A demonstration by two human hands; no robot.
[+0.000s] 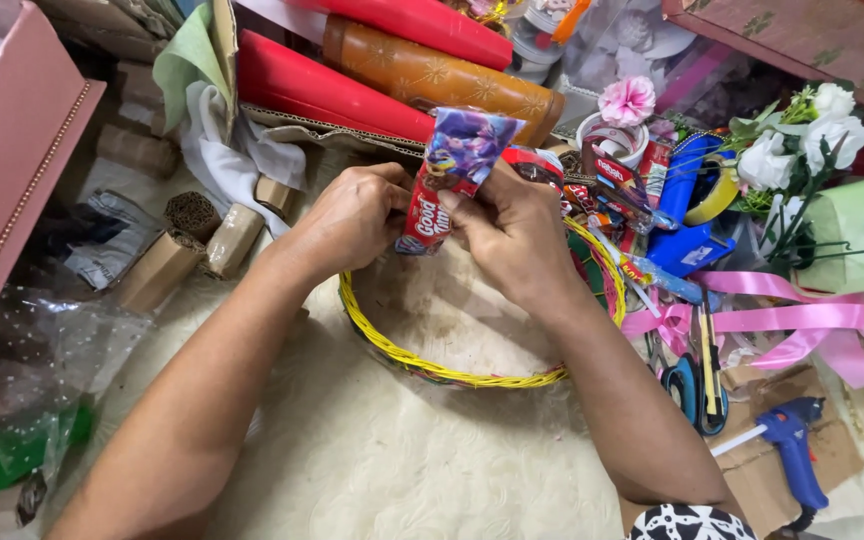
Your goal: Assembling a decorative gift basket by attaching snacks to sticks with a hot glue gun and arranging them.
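Both hands, left and right, fingers pinching red-and-purple glossy snack packet above yellow-rimmed woven basket. Risk: slick wrapper slipping, possibly tearing under tight pinch.

1. Near edge of the cream fluffy mat: bare between the forearms, open passage
2. Yellow basket rim rings the mat's middle, low barrier
3. Right edge blocked: scissors, blue glue gun, pink ribbon
4. Far edge walled by red rolls
5. Left edge: cardboard tubes, clear plastic bag
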